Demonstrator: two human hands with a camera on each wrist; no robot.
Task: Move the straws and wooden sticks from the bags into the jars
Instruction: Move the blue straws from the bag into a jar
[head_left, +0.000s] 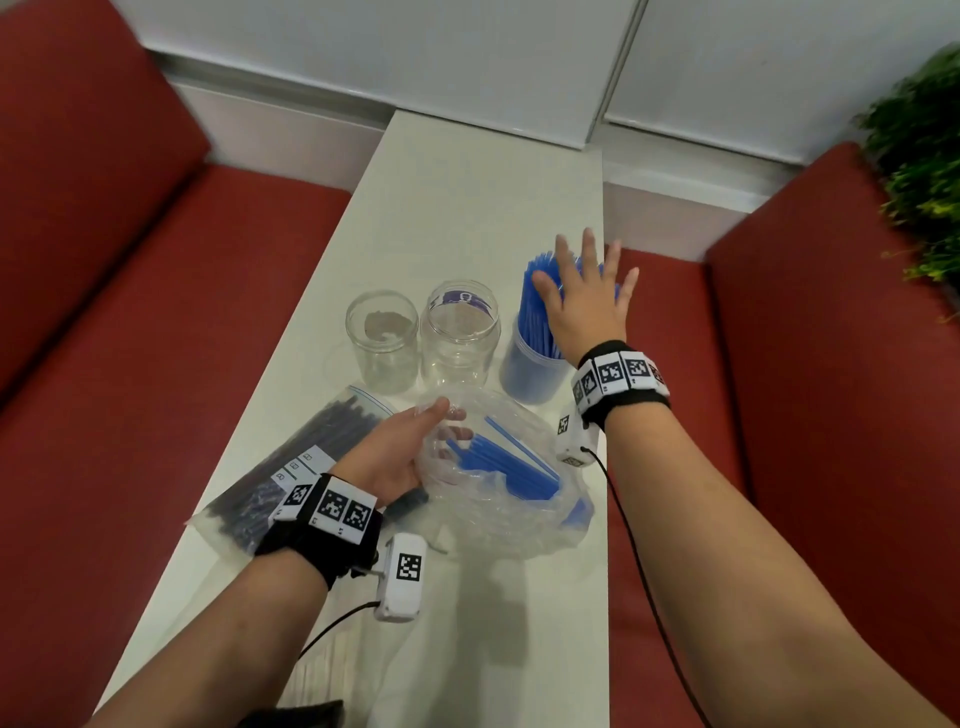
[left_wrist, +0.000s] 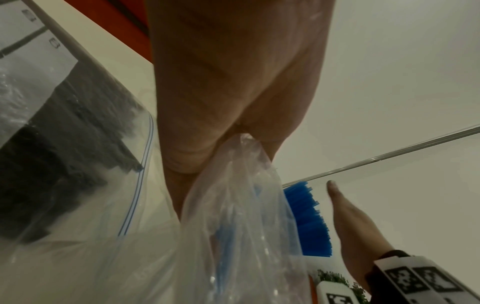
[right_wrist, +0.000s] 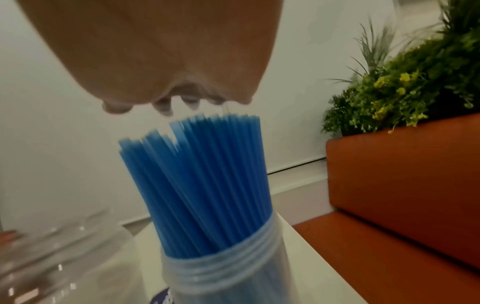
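Left hand (head_left: 397, 457) grip pinches the rim of the clear bag (head_left: 498, 499), holding its mouth up; a few blue straws (head_left: 493, 460) lie inside it. Right hand (head_left: 587, 306) grip is apart, fingers spread flat, palm over the tips of the blue straws standing in the right jar (head_left: 530, 371); whether it touches them is not clear, the right wrist view shows fingertips just above. Looks like tamping or levelling the bundle.

Progress, judged: most blue straws are already in the right jar, a small remainder left in the bag. Middle jar (head_left: 460, 332) holds nothing visible. Left jar (head_left: 382, 340) also has no sticks, only a brownish patch at its base. Second zip bag (head_left: 301, 457) of dark straws or sticks lies on the counter (head_left: 467, 208) under the left wrist, apparently full and untouched. Roughly a third done at best.

Red bench seats (head_left: 156, 312) both sides, plant (head_left: 919, 171) at far right.
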